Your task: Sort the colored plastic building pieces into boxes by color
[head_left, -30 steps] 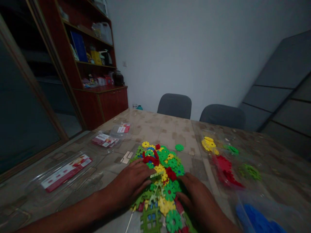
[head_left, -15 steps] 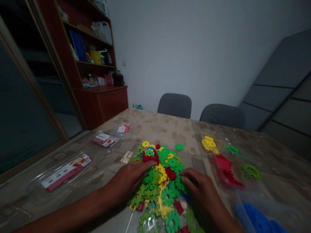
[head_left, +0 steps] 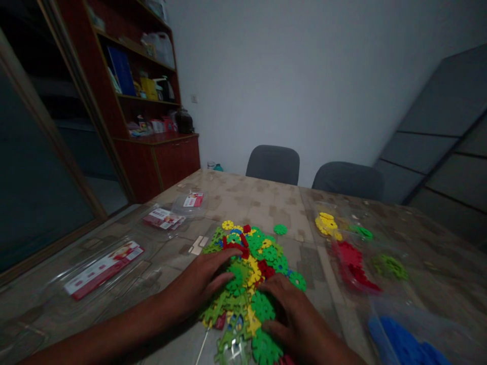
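A heap of flat plastic interlocking discs (head_left: 262,304) in green, yellow, red and blue lies on the table in front of me. My left hand (head_left: 203,278) rests at the heap's left side, thumb and fingers apart, close to a green disc (head_left: 236,280) and below some red pieces (head_left: 239,248). Over the right side of the heap is my right hand (head_left: 294,317), its fingers spread across green discs. Beyond its knuckles, another green disc (head_left: 298,281) lies at the heap's edge. The right hand hides part of the pieces beneath it.
To the right, clear tubs hold yellow discs (head_left: 326,223), red pieces (head_left: 352,261), green pieces (head_left: 391,266) and blue pieces (head_left: 405,344). Clear lids with labels (head_left: 104,270) lie on the left. Two grey chairs (head_left: 273,165) stand behind the table (head_left: 243,195).
My right hand has moved left and nearer me, onto the heap, uncovering a green disc at the right edge. My left hand has shifted slightly left, its thumb now showing apart from the fingers.
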The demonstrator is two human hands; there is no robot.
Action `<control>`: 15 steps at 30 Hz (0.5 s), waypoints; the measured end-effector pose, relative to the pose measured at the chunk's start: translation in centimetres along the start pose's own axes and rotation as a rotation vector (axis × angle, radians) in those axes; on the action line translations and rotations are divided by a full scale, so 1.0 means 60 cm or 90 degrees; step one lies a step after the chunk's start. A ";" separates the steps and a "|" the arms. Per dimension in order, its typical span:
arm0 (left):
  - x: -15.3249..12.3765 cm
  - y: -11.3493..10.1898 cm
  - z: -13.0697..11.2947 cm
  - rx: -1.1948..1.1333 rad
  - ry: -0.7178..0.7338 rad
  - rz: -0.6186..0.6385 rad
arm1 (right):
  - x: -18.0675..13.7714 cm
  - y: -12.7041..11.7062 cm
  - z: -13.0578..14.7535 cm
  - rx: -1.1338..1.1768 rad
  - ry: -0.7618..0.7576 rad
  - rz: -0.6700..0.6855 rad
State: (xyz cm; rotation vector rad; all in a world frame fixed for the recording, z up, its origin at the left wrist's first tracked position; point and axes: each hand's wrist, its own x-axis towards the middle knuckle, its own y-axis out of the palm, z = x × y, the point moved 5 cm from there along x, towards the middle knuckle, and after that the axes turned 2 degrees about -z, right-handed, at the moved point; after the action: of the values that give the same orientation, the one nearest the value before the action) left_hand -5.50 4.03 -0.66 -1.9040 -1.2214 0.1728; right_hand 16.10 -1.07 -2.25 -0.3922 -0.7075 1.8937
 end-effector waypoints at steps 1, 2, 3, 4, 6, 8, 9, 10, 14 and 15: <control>0.000 0.000 -0.002 -0.002 -0.003 0.008 | 0.000 0.002 -0.001 -0.004 0.002 0.005; 0.001 -0.001 -0.003 -0.004 -0.007 0.016 | 0.000 0.004 -0.002 -0.007 0.010 0.007; 0.001 -0.001 -0.005 -0.004 -0.010 0.023 | 0.000 0.005 -0.003 -0.010 0.025 0.005; 0.001 -0.001 -0.006 -0.001 -0.015 0.028 | 0.001 0.006 -0.005 -0.010 0.041 0.001; 0.001 0.000 -0.005 0.013 -0.024 0.033 | 0.002 0.002 -0.006 -0.014 0.063 -0.023; -0.001 0.000 -0.002 0.034 -0.029 0.027 | 0.004 -0.009 -0.007 -0.022 0.067 -0.053; -0.002 -0.001 -0.001 0.045 -0.023 0.018 | 0.004 -0.016 -0.006 -0.025 0.065 -0.063; -0.002 -0.002 -0.001 0.055 -0.012 0.006 | 0.002 -0.023 -0.005 -0.027 0.064 -0.065; -0.004 -0.005 -0.009 0.083 0.066 -0.014 | -0.014 -0.029 0.001 -0.036 0.075 0.029; -0.004 -0.005 -0.013 0.088 0.081 -0.006 | -0.021 -0.025 0.002 -0.049 0.087 0.056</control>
State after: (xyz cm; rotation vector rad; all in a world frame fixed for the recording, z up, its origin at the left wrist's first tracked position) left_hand -5.43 3.44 -0.06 -1.7619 -1.1041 0.1252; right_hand 17.65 -1.77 -1.27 -0.6043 -0.6822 1.9063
